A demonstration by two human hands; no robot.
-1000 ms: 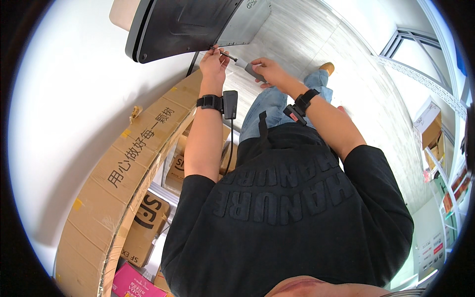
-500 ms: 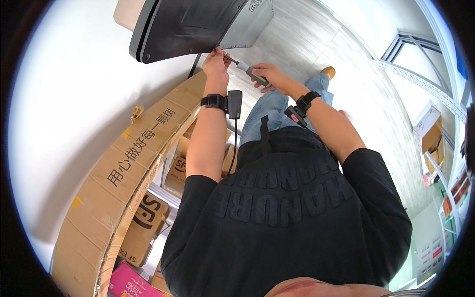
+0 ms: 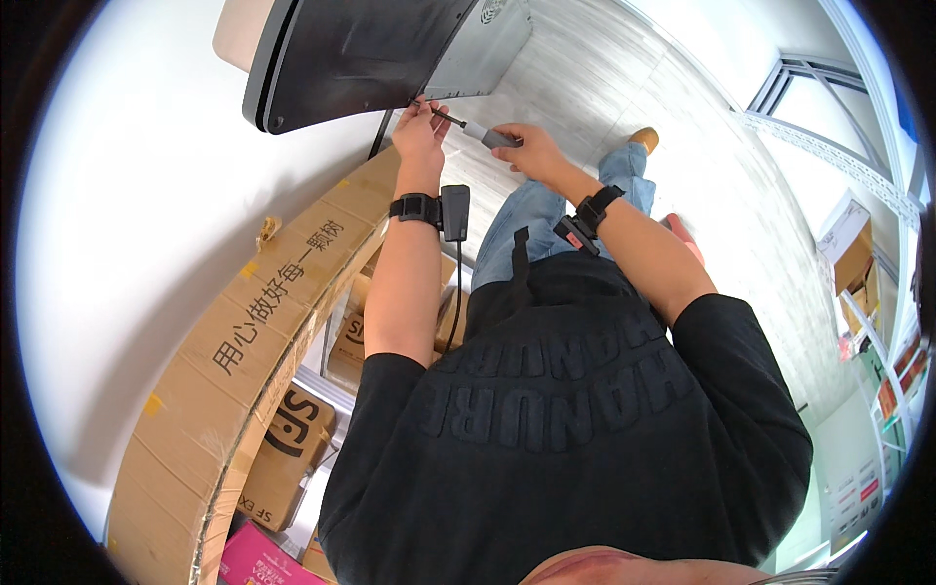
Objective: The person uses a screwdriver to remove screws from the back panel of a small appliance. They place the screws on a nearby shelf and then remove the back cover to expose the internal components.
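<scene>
A screwdriver (image 3: 478,131) with a grey handle and a thin dark shaft is gripped in my right hand (image 3: 531,154). Its shaft points up and left to the lower corner of a large black panel (image 3: 366,58). My left hand (image 3: 419,141) is closed at that corner, fingertips pinched around the shaft's tip end. Whatever lies between those fingertips is too small to make out. A light grey side face (image 3: 487,49) adjoins the black panel on its right.
A long cardboard box (image 3: 234,322) leans along the wall at left. Behind it are smaller brown cartons (image 3: 288,458) and a pink box (image 3: 261,558). White metal shelving (image 3: 829,156) with boxes runs along the right. Light wood-look flooring (image 3: 585,58) lies beyond my hands.
My right hand has shifted slightly up on the screwdriver, now covering the handle's rear. The left hand stays at the panel corner. The view has shifted a little.
</scene>
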